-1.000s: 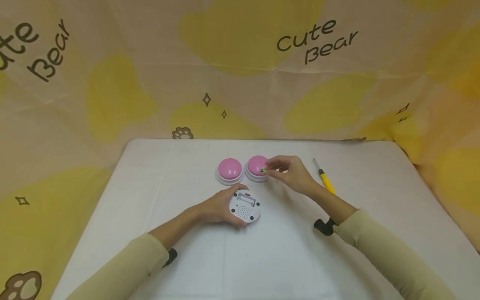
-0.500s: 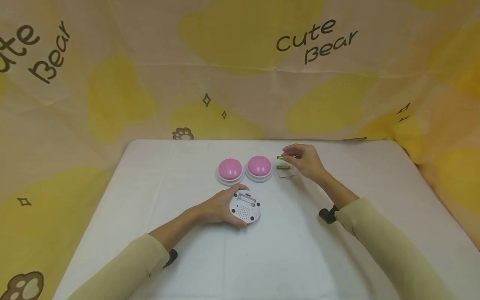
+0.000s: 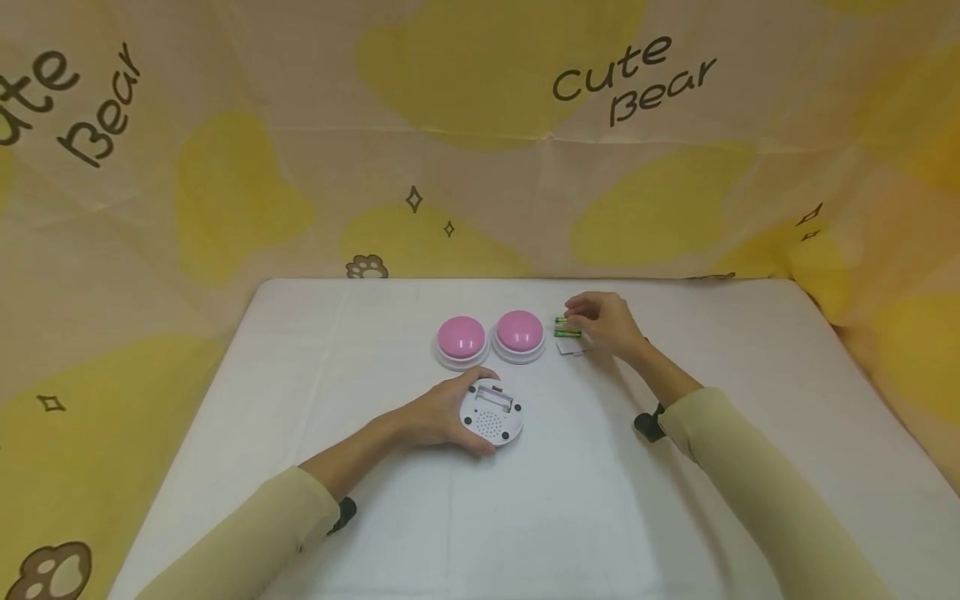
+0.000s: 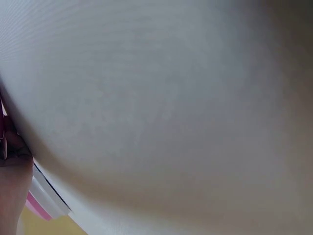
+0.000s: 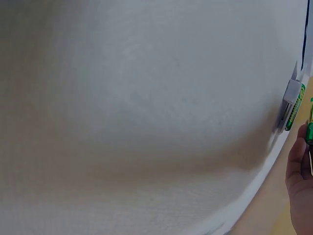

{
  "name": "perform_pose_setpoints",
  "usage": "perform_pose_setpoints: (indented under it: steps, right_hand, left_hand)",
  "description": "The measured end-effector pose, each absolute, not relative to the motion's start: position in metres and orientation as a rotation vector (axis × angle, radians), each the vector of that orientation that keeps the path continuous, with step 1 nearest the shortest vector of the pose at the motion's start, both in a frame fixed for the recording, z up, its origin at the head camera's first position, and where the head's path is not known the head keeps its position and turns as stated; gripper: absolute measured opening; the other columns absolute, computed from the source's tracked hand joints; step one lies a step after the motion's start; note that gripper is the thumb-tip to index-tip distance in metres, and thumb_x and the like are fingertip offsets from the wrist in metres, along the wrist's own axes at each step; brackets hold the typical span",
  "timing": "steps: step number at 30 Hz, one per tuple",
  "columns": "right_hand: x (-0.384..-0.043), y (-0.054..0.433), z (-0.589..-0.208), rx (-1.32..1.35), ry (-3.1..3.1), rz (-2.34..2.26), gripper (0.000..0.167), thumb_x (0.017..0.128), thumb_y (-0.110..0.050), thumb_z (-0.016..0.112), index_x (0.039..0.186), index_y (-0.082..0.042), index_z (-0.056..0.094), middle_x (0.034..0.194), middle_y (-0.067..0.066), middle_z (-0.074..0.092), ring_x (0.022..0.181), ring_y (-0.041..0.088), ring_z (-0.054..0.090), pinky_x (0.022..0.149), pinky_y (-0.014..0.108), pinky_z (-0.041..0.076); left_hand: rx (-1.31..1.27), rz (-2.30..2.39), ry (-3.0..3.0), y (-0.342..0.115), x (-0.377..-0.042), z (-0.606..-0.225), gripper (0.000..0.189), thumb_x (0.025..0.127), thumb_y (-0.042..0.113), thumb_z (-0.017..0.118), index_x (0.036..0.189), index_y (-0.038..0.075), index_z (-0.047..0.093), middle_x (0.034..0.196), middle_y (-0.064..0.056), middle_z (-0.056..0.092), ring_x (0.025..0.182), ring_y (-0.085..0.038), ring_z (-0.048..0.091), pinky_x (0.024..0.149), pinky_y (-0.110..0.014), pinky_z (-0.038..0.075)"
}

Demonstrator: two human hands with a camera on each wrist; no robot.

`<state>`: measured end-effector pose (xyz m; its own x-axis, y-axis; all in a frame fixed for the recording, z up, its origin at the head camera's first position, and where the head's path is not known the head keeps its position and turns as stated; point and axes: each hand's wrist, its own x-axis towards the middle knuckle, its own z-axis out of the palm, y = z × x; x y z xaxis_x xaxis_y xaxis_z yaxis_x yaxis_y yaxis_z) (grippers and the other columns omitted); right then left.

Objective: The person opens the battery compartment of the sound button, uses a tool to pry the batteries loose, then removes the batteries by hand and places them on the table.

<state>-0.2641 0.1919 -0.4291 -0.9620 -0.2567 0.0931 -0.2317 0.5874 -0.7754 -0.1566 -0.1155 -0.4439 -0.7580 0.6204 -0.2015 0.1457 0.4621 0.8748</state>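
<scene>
My left hand [image 3: 438, 414] grips a round white push button [image 3: 491, 425] by its edge, thumb on the near side. Its underside faces up, showing an uncovered battery compartment, speaker holes and dark feet. At the back right, my right hand [image 3: 607, 323] pinches a small green battery [image 5: 310, 133] between thumb and fingers. Just below it in the head view, a second green battery [image 3: 567, 334] lies beside a small white cover [image 3: 573, 348]. In the left wrist view, only part of the left hand [image 4: 14, 181] shows at the edge.
Two pink-domed push buttons, a left one [image 3: 461, 337] and a right one [image 3: 519, 332], stand side by side on the white table [image 3: 360, 333], behind the left hand. A patterned cloth [image 3: 480, 167] hangs behind the table.
My right hand has carried the battery from over the right pink button to the back right, then slightly down beside the other battery. My left hand and its button have stayed put.
</scene>
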Motion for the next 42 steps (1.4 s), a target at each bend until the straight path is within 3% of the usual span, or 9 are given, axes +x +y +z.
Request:
perform_pose_setpoints:
  steps: [2,14,33,42]
  right_hand:
    - [-0.265,0.192,-0.429,-0.43,2.773,-1.327,0.023,0.09,0.005,0.067,0.113,0.011,0.066,0.103,0.023,0.071,0.098,0.034,0.069,0.09,0.043,0.053]
    - [-0.265,0.192,-0.435,-0.393,2.827,-1.142,0.023,0.091,0.003,0.066,0.114,0.004,0.068,0.103,0.017,0.073,0.102,0.032,0.067,0.097,0.046,0.048]
    - [-0.263,0.19,-0.439,-0.466,2.834,-1.131,0.024,0.091,0.008,0.062,0.114,0.007,0.067,0.104,0.02,0.072,0.1,0.034,0.067,0.091,0.045,0.052]
    - [-0.264,0.19,-0.441,-0.485,2.839,-1.114,0.025,0.091,0.008,0.061,0.115,0.007,0.066,0.105,0.02,0.072,0.101,0.034,0.066,0.091,0.044,0.052]
  left_hand:
    - [0.636,1.257,2.209,-0.115,-0.157,-0.444,0.092,0.066,0.035,0.093,0.14,0.027,0.04,0.121,0.007,0.058,0.108,-0.015,0.054,0.093,-0.039,0.043]
    - [0.646,1.263,2.206,-0.115,-0.158,-0.444,0.092,0.065,0.035,0.093,0.14,0.026,0.04,0.121,0.007,0.058,0.107,-0.016,0.055,0.093,-0.039,0.043]
    - [0.677,1.216,2.334,-0.121,-0.156,-0.438,0.096,0.064,0.041,0.093,0.144,0.02,0.044,0.124,0.006,0.056,0.108,-0.014,0.053,0.092,-0.039,0.045]
    - [0.551,1.214,2.511,-0.134,-0.162,-0.421,0.096,0.065,0.038,0.092,0.147,0.021,0.044,0.13,0.001,0.055,0.113,-0.019,0.052,0.094,-0.041,0.047]
